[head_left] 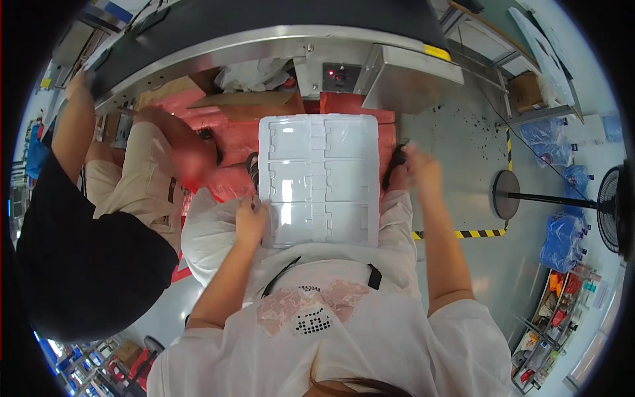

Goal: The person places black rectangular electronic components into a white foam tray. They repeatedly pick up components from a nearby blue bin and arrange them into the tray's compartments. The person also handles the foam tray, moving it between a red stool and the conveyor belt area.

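Observation:
A white plastic tray [291,182] with six shallow compartments in two columns lies across my lap, its glossy surface catching the light. My left hand [251,217] is at the tray's left edge, with its fingers curled in. Something small and dark shows at those fingertips, too small to name. Off to the right of the tray, my right hand [424,173] is raised above my right foot, apart from the tray. Motion smears its fingers, so whether it holds anything is unclear.
A conveyor with a dark belt [264,16] and a metal frame runs across the front. Below it sit an opened cardboard box [248,102] and red sheeting [231,135]. A co-worker in a black shirt [99,264] sits close on my left. A black fan [612,208] stands right.

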Available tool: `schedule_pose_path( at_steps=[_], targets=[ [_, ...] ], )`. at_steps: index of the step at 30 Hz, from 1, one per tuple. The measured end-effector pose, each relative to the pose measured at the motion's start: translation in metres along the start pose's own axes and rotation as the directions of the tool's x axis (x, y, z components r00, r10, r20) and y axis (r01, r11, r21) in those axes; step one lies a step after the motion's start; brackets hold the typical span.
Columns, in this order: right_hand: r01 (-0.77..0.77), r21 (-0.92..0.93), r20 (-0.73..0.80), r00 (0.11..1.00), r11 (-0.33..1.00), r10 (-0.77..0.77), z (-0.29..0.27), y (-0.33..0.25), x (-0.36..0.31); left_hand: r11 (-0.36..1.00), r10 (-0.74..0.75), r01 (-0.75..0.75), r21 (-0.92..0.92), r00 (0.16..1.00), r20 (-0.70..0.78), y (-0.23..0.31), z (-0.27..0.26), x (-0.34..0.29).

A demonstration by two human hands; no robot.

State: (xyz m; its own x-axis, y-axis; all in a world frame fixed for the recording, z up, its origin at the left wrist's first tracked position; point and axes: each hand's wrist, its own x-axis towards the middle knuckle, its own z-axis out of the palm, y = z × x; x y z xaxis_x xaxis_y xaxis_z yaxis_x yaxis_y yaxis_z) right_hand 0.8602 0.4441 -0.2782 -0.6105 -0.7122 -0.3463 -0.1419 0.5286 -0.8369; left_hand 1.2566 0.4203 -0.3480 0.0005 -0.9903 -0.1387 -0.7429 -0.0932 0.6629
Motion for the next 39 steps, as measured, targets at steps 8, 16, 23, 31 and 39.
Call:
schedule_pose_path(
  at_steps=[8, 16, 23, 31, 39],
  targets=[
    [0.635, 0.12, -0.257, 0.763, 0.764, -0.594, -0.044, -0.227, 0.081, 0.978, -0.118, 0.048, 0.202, 0.93, 0.348, 0.027, -0.026, 0.023],
    [0.306, -0.065, -0.175, 0.934, 0.95, -0.313, 0.018, -0.283, 0.252, 0.871, 0.468, -0.476, -0.119, 0.879, -0.094, 0.227, -0.111, 0.105],
    [0.435, -0.602, -0.264, 0.683, 0.67, -0.681, -0.03, -0.292, 0.199, 0.215, 0.956, -0.807, 0.55, 0.057, -0.289, 0.372, -0.065, 0.281],
    [0.547, 0.132, 0.406, 0.73, 0.826, -0.549, -0.05, -0.245, -0.013, 0.215, 0.823, -0.802, 0.557, 0.456, 0.339, 0.415, -0.046, 0.274],
    [0.142, 0.023, 0.745, 0.658, 0.99, -0.111, 0.042, -0.093, 0.022, 0.347, 0.932, -0.835, 0.427, 0.357, -0.058, 0.425, -0.069, 0.234]
  ],
)
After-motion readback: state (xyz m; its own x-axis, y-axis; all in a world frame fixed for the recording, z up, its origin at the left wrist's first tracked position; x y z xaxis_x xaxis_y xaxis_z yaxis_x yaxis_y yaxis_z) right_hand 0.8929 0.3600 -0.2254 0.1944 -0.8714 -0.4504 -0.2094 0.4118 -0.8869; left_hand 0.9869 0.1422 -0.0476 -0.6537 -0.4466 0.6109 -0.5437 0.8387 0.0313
